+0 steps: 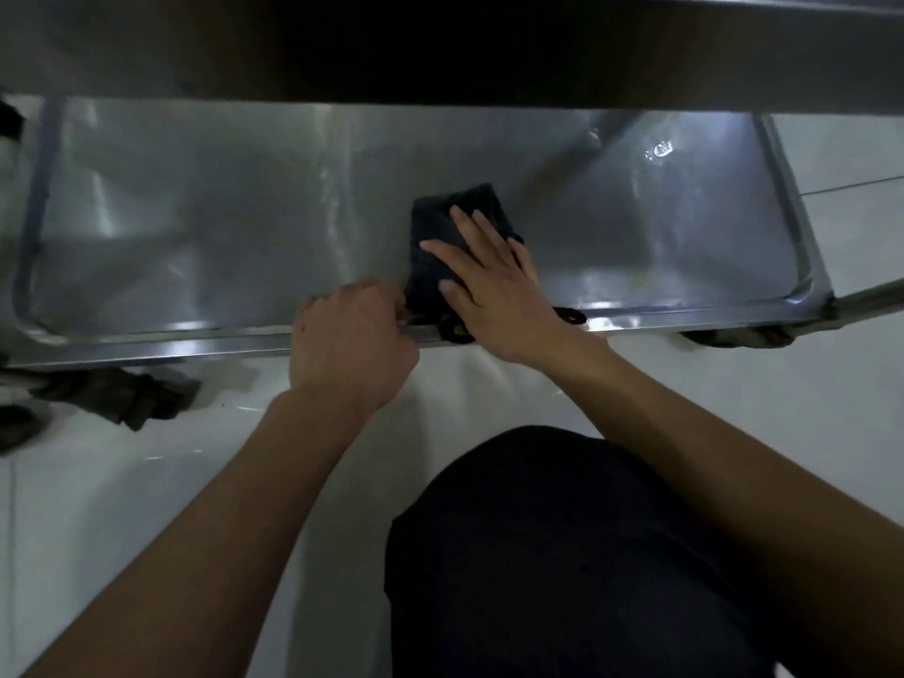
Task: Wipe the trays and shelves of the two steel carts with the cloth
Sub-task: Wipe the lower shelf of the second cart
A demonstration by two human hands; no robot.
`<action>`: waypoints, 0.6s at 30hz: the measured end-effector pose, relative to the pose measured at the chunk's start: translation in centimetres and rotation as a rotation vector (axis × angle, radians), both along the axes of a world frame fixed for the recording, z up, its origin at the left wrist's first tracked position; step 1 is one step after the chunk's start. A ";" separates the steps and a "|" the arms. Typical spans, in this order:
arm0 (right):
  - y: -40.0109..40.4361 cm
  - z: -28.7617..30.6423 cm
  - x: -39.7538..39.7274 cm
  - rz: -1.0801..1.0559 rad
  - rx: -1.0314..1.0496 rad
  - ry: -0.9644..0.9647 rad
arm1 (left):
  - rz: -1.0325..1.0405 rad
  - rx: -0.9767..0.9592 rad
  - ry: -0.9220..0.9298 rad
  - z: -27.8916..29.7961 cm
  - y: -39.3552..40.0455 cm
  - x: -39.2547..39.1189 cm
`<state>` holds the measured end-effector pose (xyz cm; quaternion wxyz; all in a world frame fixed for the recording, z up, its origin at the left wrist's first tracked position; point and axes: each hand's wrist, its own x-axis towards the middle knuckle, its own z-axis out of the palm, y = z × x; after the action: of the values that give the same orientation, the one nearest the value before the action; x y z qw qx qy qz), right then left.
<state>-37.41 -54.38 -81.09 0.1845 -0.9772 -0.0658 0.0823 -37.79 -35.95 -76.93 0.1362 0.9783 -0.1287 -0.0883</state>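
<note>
Both hands are set at the near rim of the cart's bottom shelf (pixel 195 227), which sits low under an upper shelf (pixel 440 41) at twelve o'clock. At about nine o'clock of the cloth, the left hand (pixel 350 340) is curled, its fingertips seemingly pinching the cloth's near corner at the rim (the pinch itself is hidden), probably to keep the fold from slipping. At centre, the dark folded cloth (pixel 440 237) is lain flat on the steel. Over it, the right hand (pixel 489 281) is spread open, fingers straight and pointed toward eleven o'clock, the palm pressed down so that the wipe can be driven. Water marks (pixel 658 151) are seen at two o'clock, judged not yet wiped.
</note>
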 end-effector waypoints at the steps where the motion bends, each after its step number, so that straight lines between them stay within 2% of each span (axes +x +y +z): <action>1: 0.1 -0.1 -0.1 0.000 0.001 -0.037 | 0.005 0.019 -0.027 -0.2 -0.2 0.0; 5: -0.5 0.0 -0.1 0.044 -0.038 -0.075 | 0.065 0.016 -0.114 -1.2 -1.6 -0.4; 11: -5.9 -0.3 -1.4 0.053 -0.043 -0.083 | 0.111 -0.113 -0.209 -2.0 -6.3 -0.3; 14: -10.5 -0.5 -2.4 -0.020 -0.016 -0.057 | 0.042 -0.156 -0.193 -1.9 -10.3 -0.8; 18: -18.0 -0.3 -4.5 -0.137 -0.047 -0.057 | -0.098 -0.105 -0.151 -2.7 -16.2 -1.8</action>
<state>-41.87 -72.42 -81.37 0.1647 -0.9854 -0.0022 0.0430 -39.63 -52.17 -79.59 0.1726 0.9662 -0.1910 -0.0139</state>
